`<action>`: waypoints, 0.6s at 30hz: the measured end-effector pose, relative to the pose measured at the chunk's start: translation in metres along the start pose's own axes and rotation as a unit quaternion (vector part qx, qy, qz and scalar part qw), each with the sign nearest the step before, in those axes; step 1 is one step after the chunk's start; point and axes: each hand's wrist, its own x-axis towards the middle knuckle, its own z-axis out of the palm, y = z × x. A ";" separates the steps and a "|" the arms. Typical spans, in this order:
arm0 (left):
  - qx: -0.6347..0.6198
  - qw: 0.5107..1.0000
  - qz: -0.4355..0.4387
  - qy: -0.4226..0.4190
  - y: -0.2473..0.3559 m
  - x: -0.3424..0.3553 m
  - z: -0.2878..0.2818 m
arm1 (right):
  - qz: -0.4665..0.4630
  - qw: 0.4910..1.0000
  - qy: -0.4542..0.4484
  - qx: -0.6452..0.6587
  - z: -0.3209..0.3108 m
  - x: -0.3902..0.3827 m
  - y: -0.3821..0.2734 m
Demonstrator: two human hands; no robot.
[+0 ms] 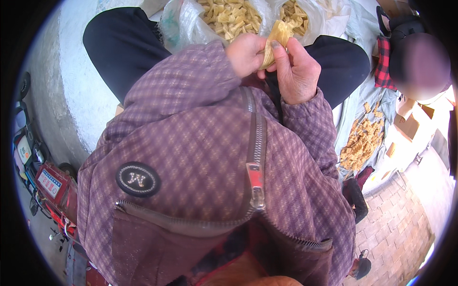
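Both my hands meet in front of me, above my lap, on one yellowish, ribbed, folded strip (277, 42) that looks like dried husk. My left hand (244, 53) is closed on its left side, with the fingertips partly hidden. On the other side, my right hand (299, 70) pinches it between thumb and fingers. The strip's broad end points up and away from me. Just beyond my hands stands an open clear plastic bag (183, 26) full of similar pale yellow pieces (232, 18). More such pieces (293, 16) fill another plastic bag beside it.
At the right, a person with a blurred head (422, 64) sits close by. A heap of brown pieces (363, 142) lies on a grey-blue sheet, near open cardboard boxes (407, 125). Brick paving (396, 214) shows at lower right. Parked red vehicles (53, 183) stand at the left.
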 end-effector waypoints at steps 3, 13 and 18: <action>0.232 0.972 0.003 0.046 0.002 -0.001 -0.006 | 0.007 0.996 0.016 -0.082 0.006 -0.003 0.009; 0.367 0.838 0.363 0.178 0.000 0.002 -0.015 | 0.198 0.961 -0.146 0.125 -0.012 0.010 0.013; 0.447 0.812 0.361 0.105 -0.015 0.007 -0.031 | 0.218 0.923 -0.228 0.220 -0.012 0.011 0.038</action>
